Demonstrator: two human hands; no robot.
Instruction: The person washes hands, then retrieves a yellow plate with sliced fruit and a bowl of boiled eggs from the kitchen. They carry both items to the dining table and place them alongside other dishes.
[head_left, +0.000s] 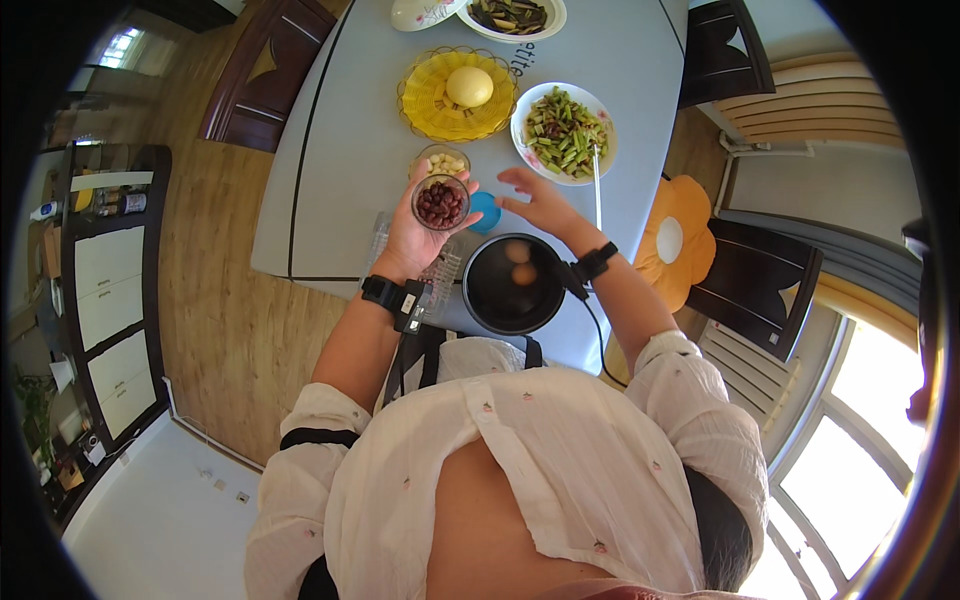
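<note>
Resting on the palm of my left hand (409, 240) is a small clear glass bowl of dark red beans (440, 204), its fingers spread around the bowl. My right hand (541, 201) hovers to the right with fingers apart and nothing in them. Between the two hands a round blue lid or dish (486, 213) lies on the table. Just beyond the bean bowl stands a small bowl of pale pieces, perhaps peeled garlic cloves (445, 163), partly covered by my left hand. Nearer to me is a black pot (513, 304) with two brown eggs (523, 274) inside.
A yellow woven basket (420, 101) holds a round pale yellow item (469, 87). To its right, a floral bowl of chopped green vegetables (564, 135) has a white-handled utensil (597, 195) in it. A clear plastic tray (448, 270) lies left of the pot. Dark chairs (757, 277) surround the table.
</note>
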